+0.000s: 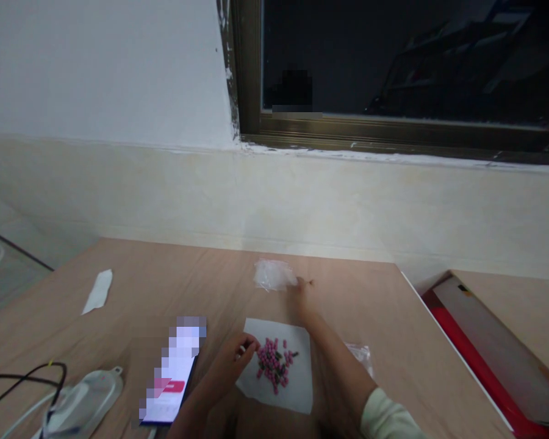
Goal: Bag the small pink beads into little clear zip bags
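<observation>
Tan wood-grained table (pixel 219 280), bearing pink pieces (pixel 271 361), stands below a dark window (pixel 361 67).

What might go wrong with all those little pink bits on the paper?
The pink bits lie loose, and the left hand is right at their edge, so a bump might scatter them. The white paper lies flat with no raised rim, so bits might roll off onto the table. The right hand is by the clear plastic bag, which looks thin and might slide or crumple if pushed.
</observation>
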The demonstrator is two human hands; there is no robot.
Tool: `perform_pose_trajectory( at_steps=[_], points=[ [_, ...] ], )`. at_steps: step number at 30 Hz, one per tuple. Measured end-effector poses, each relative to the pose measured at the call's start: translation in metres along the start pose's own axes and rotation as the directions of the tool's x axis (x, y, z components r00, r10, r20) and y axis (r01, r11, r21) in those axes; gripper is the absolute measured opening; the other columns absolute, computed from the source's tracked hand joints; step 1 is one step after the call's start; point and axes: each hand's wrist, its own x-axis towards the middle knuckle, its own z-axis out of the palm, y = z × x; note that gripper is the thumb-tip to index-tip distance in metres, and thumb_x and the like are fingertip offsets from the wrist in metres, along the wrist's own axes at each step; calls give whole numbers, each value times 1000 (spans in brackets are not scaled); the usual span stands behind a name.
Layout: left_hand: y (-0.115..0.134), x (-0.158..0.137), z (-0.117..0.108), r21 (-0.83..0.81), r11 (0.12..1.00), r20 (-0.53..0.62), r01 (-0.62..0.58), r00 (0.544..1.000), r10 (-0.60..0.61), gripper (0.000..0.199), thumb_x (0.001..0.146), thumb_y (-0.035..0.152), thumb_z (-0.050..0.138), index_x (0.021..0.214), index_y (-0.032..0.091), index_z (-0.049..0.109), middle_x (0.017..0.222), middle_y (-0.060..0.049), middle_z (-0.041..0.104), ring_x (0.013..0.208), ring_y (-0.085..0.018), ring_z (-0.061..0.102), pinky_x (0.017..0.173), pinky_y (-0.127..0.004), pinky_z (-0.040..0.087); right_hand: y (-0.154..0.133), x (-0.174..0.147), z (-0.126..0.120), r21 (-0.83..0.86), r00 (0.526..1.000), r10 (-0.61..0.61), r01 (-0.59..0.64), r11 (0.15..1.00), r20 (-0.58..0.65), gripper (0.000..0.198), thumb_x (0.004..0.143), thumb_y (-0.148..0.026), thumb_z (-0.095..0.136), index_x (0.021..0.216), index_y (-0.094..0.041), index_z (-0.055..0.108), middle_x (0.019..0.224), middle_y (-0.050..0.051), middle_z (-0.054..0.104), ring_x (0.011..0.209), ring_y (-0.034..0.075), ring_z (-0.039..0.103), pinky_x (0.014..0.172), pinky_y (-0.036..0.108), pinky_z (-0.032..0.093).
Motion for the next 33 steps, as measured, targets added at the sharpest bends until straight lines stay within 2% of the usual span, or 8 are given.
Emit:
perform_pose_trajectory(
  at_steps=[3,6,11,17,23,28,30,33],
  points=[
    [-2,0,1,-24,1000,-19,6,1000,-6,23,73,33,44,73,15,57,71,-4,60,69,-17,56,62,-27,43,15,-15,-19,90,992,90,-82,993,-88,30,76,-16,35,96,-11,57,77,11,61,69,18,55,59,27,39],
    [2,-3,4,-56,998,-56,-16,998,13,21,72,32,46,80,15,57,77,-4,61,68,-16,56,61,-27,44,21,-47,-38,406,983,137,-77,910,-119,24,75,-22,38,81,-12,59,75,10,62,67,17,56,59,26,40],
    [22,-14,11,-128,989,-101,-79,993,66,27,73,33,47,94,17,54,93,-7,60,76,-16,57,65,-27,46,16,-119,-53,873,976,25,-203,444,214,17,64,-32,56,70,-16,59,67,4,61,62,16,54,58,26,40],
    [26,-31,17,-89,979,32,-185,982,188,19,74,31,48,81,16,59,82,-4,62,75,-15,57,68,-25,45,12,-162,-58,853,891,-11,-431,295,454,19,57,-32,63,65,-16,57,51,-3,54,44,9,45,45,21,33],
    [32,-44,14,29,972,20,-234,972,233,18,75,30,47,78,18,60,80,-2,62,75,-14,55,66,-24,43,12,-164,-58,845,899,-16,-406,347,439,24,59,-35,59,70,-15,55,58,0,58,49,11,49,48,23,36],
    [36,-40,9,80,964,0,-254,967,255,17,74,28,48,68,16,58,69,0,59,66,-12,53,61,-22,41,1,-163,-67,674,982,186,-151,724,21,32,57,-30,61,83,-17,50,79,5,57,61,14,48,59,28,39],
    [38,-37,8,91,958,5,-272,962,273,18,74,29,48,67,16,58,67,0,59,64,-12,52,60,-22,40,-12,-162,-76,628,995,100,-61,775,-27,24,62,-30,58,80,-17,49,78,3,55,64,14,47,61,27,39],
    [43,-31,8,117,949,37,-292,956,290,20,74,31,49,65,15,58,65,0,58,63,-12,51,60,-22,39,-34,-159,-85,694,974,-137,-26,720,179,17,73,-34,47,70,-17,49,64,0,53,57,11,48,54,23,38]
  ],
)
